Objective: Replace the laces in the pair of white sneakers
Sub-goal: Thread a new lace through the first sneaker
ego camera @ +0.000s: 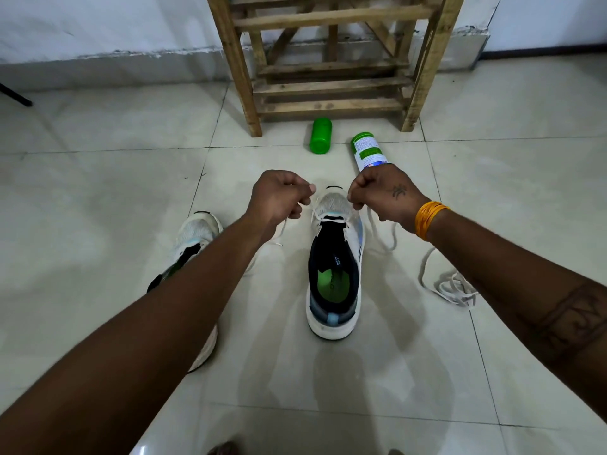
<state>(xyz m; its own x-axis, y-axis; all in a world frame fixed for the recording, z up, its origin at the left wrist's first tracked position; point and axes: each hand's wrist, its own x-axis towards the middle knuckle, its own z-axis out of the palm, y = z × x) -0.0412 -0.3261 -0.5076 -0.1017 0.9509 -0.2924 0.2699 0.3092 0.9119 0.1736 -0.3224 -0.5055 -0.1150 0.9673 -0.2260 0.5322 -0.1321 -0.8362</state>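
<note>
Both grips clenched: left hand (279, 198) and right hand (382, 195) each pinching a lace (381, 231) end over the toe of the middle sneaker (335, 257). Pull evenly, matching both ends before threading up. Second sneaker (197, 238) left of it; loose laces (453, 287) to its right, on the floor.

The left forearm (184, 290) hides most of the left sneaker (197, 234).
</note>
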